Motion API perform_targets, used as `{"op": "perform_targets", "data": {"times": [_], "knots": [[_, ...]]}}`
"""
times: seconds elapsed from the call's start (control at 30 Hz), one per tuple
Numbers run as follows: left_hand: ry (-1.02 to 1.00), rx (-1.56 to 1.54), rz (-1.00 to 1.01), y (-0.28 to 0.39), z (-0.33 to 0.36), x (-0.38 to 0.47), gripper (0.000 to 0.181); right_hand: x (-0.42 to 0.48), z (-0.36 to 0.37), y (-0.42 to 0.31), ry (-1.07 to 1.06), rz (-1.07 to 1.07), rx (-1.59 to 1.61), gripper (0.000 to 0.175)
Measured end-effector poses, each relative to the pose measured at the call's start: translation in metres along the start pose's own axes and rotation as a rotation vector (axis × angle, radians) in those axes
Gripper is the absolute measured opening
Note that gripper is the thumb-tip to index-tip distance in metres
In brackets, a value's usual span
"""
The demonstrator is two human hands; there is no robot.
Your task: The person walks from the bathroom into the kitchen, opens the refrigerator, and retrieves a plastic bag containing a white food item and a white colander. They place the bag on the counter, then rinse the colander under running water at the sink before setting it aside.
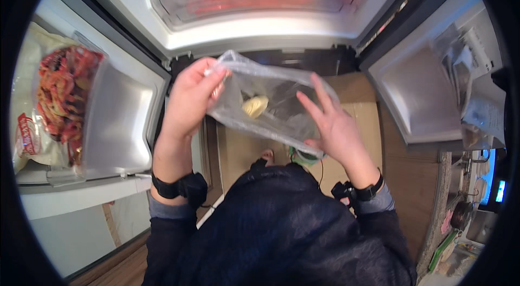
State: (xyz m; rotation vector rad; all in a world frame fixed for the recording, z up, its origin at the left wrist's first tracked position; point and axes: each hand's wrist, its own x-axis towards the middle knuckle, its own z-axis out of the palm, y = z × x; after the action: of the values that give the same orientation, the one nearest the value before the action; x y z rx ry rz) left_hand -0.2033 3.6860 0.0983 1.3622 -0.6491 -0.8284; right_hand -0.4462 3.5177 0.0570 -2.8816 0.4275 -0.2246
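Note:
A clear plastic bag (pixel 280 103) is spread between my hands in front of an open refrigerator or freezer. Inside or behind its film shows a small pale yellow piece (pixel 255 106); what it is I cannot tell. My left hand (pixel 199 93) pinches the bag's left end between thumb and fingers. At the bag's right end is my right hand (pixel 333 127), fingers spread apart against or within the film; whether it grips the edge is not plain. Both wrists wear black straps with small devices.
Above the bag sits a clear drawer (pixel 260 14) with orange-red contents. The left door (pixel 118 115) holds bagged reddish food (pixel 67 99); packets (pixel 467 79) fill the right door's bin (pixel 418 95). A counter with kitchen items (pixel 445 249) stands at lower right. Brown cardboard-like sheeting (pixel 361 123) lies on the floor.

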Motion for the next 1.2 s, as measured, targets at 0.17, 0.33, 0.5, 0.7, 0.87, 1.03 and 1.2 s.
{"op": "perform_targets", "data": {"times": [0.17,0.33,0.5,0.7,0.87,1.03,1.2], "knots": [[0.157,-0.217,-0.073,0.002,0.002,-0.009,0.012,0.016,-0.019,-0.002,-0.119,0.045,0.053,0.068],[0.086,-0.56,-0.085,0.004,0.001,-0.025,0.009,0.058,-0.069,-0.017,-0.265,-0.187,0.142,0.055],[0.057,-0.633,-0.092,0.0,0.0,-0.034,0.007,0.148,-0.117,-0.042,0.222,-0.524,0.294,0.045],[-0.045,-0.71,-0.156,0.002,0.01,-0.037,0.006,0.324,-0.128,-0.063,0.609,-0.398,-0.065,0.061],[-0.067,-0.734,-0.125,0.009,0.009,-0.041,0.006,0.375,-0.129,-0.048,0.552,-0.326,-0.162,0.057],[-0.088,-0.751,-0.123,0.007,0.006,-0.039,0.006,0.362,-0.14,-0.017,0.527,-0.333,-0.076,0.056],[-0.11,-0.734,-0.15,0.008,0.008,-0.03,0.005,0.376,-0.135,-0.03,0.543,-0.434,-0.156,0.072]]}}
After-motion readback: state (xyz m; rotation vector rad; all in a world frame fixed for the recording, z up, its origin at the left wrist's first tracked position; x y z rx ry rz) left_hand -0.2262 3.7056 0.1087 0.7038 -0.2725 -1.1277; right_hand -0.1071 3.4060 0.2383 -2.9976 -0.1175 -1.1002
